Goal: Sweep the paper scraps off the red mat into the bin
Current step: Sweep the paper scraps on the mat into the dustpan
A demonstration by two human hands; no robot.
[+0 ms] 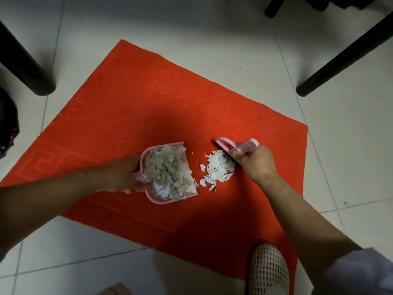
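Note:
A red mat (131,107) lies on the white tiled floor. A small pink dustpan (163,200) sits on the mat, heaped with white paper scraps (169,171); my left hand (123,173) grips its handle from the left. Right of the pan's open edge lies a loose pile of scraps (217,169). My right hand (254,161) grips a pink hand brush (236,144) whose head touches the right side of that pile.
Dark furniture legs stand at the left (29,75) and upper right (344,58). A dark bag-like object (7,124) shows at the left edge. My foot in a beige mesh slipper (268,271) rests on the mat's near corner.

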